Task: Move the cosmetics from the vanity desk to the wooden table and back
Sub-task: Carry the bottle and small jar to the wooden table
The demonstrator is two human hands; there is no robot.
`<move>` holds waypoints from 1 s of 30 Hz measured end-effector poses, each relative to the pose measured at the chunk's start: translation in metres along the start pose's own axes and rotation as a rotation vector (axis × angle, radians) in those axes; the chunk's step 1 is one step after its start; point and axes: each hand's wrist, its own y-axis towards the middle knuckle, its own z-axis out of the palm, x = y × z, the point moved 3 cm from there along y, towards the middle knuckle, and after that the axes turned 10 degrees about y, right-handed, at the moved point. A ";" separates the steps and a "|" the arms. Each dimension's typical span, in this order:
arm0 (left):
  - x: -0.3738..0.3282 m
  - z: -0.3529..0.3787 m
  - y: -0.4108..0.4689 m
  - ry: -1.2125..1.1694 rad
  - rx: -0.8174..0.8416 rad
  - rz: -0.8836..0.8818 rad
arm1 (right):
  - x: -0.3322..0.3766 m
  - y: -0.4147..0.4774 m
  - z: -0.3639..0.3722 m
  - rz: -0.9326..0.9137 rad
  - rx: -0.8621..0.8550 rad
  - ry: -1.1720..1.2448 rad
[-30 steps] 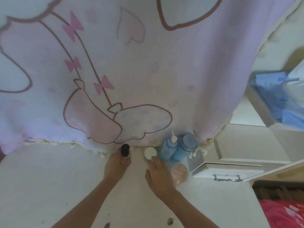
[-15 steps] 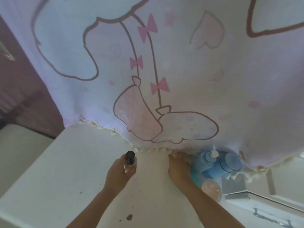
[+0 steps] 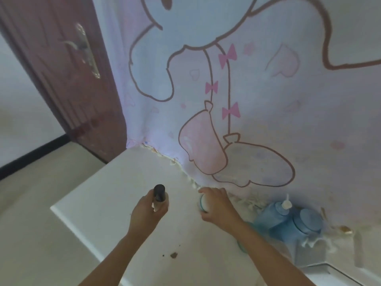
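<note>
My left hand point(image 3: 146, 213) grips a small clear bottle with a black cap point(image 3: 159, 196), held upright just above the white vanity desk point(image 3: 99, 193). My right hand point(image 3: 218, 207) is curled around a small white jar with a teal rim point(image 3: 203, 201), close to the hanging cloth. Two blue bottles stand at the right against the cloth: one with a white nozzle point(image 3: 274, 215) and one with a round blue cap point(image 3: 303, 223). My right forearm hides most of a teal-edged item point(image 3: 241, 245) behind it.
A pink and lilac cartoon-print cloth point(image 3: 247, 100) hangs behind the desk. A dark red door with a metal handle point(image 3: 82, 46) is at the left. The desk's left edge point(image 3: 61, 213) drops to a beige floor. A grey box point(image 3: 309, 254) sits at the right. Brown specks point(image 3: 173, 254) lie on the desk.
The view has swung left, bringing the door into sight. My right hand has closed round the white jar and drawn it away from the blue bottles. My left hand still holds the black-capped bottle.
</note>
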 end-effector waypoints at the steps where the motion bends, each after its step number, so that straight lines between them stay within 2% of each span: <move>1: 0.006 -0.008 -0.008 0.004 -0.044 -0.027 | 0.009 -0.001 0.002 -0.031 0.021 0.011; 5: 0.035 -0.050 -0.043 0.003 -0.198 -0.150 | 0.053 -0.002 0.031 -0.149 0.122 0.000; 12: 0.112 -0.155 -0.131 0.049 -0.502 -0.413 | 0.183 -0.006 0.101 -0.557 0.291 -0.165; 20: 0.195 -0.271 -0.224 0.037 -0.819 -0.523 | 0.346 -0.024 0.179 -0.878 0.388 -0.188; 30: 0.341 -0.412 -0.315 0.060 -0.937 -0.604 | 0.522 -0.057 0.315 -1.065 0.490 -0.203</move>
